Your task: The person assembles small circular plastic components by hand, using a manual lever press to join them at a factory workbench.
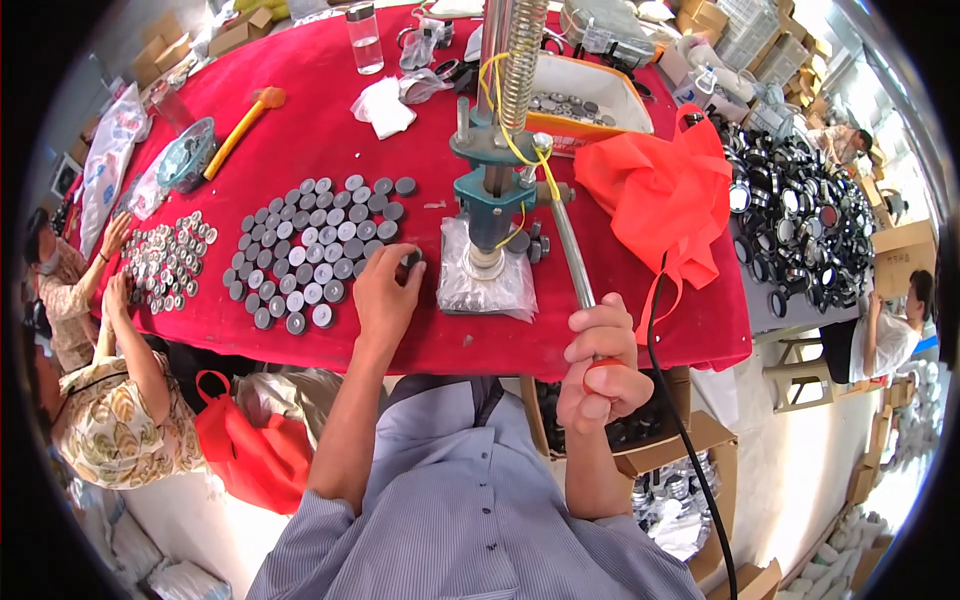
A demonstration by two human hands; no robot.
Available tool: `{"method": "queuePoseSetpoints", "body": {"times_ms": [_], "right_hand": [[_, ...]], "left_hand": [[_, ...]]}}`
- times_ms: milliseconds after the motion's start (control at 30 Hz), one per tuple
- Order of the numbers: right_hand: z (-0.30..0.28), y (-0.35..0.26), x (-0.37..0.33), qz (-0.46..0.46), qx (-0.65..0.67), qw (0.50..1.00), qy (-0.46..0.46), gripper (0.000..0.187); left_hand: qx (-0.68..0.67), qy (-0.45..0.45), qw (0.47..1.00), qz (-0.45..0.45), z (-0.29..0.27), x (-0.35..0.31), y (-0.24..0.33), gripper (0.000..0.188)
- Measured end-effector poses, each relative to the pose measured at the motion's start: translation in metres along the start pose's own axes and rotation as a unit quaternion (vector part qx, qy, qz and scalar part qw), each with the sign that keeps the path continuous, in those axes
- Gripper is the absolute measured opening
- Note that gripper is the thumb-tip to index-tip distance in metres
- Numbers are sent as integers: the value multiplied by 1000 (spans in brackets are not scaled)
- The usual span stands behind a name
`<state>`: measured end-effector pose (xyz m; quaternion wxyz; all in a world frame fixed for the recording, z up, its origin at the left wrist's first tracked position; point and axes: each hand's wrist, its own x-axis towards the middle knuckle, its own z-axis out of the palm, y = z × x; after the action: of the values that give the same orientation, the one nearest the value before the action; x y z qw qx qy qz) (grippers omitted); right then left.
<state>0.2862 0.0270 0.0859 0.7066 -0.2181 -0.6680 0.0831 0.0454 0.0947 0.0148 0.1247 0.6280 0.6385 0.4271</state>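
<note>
My left hand (pixel 385 300) pinches a small dark round cap (pixel 412 257) between thumb and fingers, just left of the press base. Beside it on the red cloth spreads a cluster of grey round caps (pixel 313 245). My right hand (pixel 607 345) is closed around the red-knobbed end of the metal lever (pixel 572 250), which slants down from a green hand press (pixel 487 195). The press ram ends in a pale ring (pixel 483 262) over the base (pixel 462 300), which is wrapped in clear plastic. Several dark pieces (pixel 538 243) lie right of the ram.
A red cloth bag (pixel 660 190) lies right of the lever, with a black cable (pixel 665 390) hanging past it. An orange box (pixel 590 95) stands behind the press. At left are a yellow hammer (pixel 240 135), metal pieces (pixel 170 262) and a co-worker's hands (pixel 117 290).
</note>
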Motion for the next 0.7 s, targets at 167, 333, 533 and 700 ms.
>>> {"method": "queuePoseSetpoints", "body": {"times_ms": [167,333,533,700], "right_hand": [[-9,-3,18,-8,2,999,-33,34],[2,-7,87,36,36,997,-53,33],[23,19,162,131,179,975,-7,22],[26,25,163,124,190,974,1,23]], "left_hand": [[-93,-9,996,-7,-6,-6,35,38],[-121,-51,990,43,8,-3,41,48],[-103,-77,990,51,29,7,54,51],[-71,-83,993,33,34,10,58,56]]}}
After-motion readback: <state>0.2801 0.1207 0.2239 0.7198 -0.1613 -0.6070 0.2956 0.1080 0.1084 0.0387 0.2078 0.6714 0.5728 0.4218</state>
